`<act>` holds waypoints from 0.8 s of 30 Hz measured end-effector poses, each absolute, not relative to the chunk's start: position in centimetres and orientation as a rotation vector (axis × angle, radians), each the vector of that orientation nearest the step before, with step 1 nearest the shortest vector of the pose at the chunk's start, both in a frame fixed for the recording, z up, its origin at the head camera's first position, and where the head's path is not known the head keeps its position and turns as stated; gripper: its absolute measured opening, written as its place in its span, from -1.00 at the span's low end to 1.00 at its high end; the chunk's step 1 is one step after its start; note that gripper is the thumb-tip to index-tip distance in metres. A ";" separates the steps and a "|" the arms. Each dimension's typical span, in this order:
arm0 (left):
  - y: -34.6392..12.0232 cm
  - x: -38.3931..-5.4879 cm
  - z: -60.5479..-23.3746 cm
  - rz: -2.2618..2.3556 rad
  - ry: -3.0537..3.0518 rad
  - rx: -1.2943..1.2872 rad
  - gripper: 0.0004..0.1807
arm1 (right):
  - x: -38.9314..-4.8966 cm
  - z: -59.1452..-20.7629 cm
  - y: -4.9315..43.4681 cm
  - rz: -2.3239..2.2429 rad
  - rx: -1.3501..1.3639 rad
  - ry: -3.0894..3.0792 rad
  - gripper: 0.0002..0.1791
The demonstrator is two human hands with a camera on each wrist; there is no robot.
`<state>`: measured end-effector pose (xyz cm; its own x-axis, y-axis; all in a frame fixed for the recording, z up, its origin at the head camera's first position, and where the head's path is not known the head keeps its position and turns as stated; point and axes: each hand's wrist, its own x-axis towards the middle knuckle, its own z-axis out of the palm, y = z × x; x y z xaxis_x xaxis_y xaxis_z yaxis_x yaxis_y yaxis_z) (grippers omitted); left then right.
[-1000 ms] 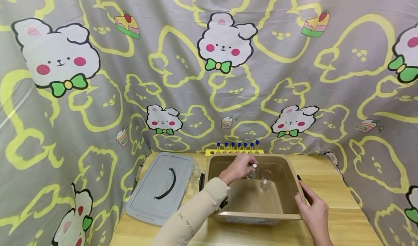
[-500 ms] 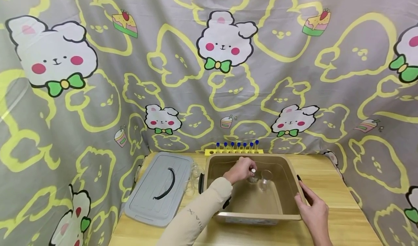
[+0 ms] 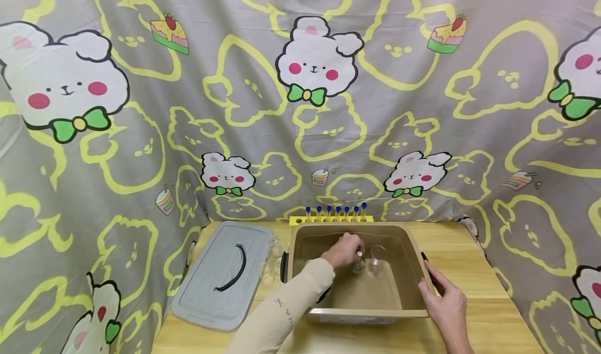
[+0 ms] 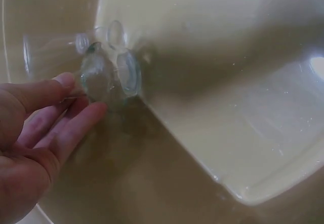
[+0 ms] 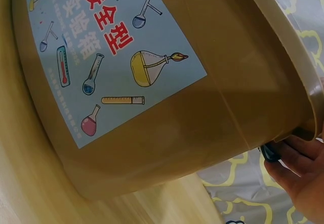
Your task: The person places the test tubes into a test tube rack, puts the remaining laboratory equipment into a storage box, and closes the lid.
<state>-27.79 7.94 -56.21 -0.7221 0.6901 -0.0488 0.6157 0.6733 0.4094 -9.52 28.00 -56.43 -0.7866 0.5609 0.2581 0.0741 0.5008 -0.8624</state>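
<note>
A brown plastic storage box (image 3: 357, 313) stands uncovered on the table. Inside it, my left hand (image 3: 345, 249) pinches a small clear glass alcohol lamp (image 3: 359, 265) with a white top. The left wrist view shows thumb and fingers at one end of the lamp (image 4: 98, 77), its round foot low near the box floor. Close beside it stands a clear glass vessel (image 3: 377, 260) with a wide flared rim. My right hand (image 3: 446, 302) grips the box's right side, thumb by the rim. In the right wrist view its fingers (image 5: 298, 158) curl at a black latch (image 5: 271, 152).
A grey lid (image 3: 220, 275) with a black handle lies left of the box. Several clear glass pieces (image 3: 272, 260) stand between lid and box. Behind, a yellow rack (image 3: 296, 220) holds several blue-capped test tubes (image 3: 338, 213). A patterned curtain (image 3: 263, 134) surrounds the table (image 3: 497, 322).
My left hand has lowered the alcohol lamp deeper into the box, beside the flared glass vessel. The right hand keeps its grip on the box. The head view has shifted slightly.
</note>
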 end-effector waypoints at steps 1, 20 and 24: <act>7.9 -27.7 -56.4 0.553 2.683 1.054 -0.88 | -9.5 -56.5 27.9 1.250 -0.523 -2.237 -0.56; 7.7 -27.9 -58.0 0.530 2.707 1.054 -0.84 | -9.5 -56.1 27.7 1.249 -0.534 -2.288 -0.54; 7.8 -27.9 -57.6 0.531 2.675 1.080 -0.86 | -9.5 -56.0 28.0 1.235 -0.557 -2.297 -0.54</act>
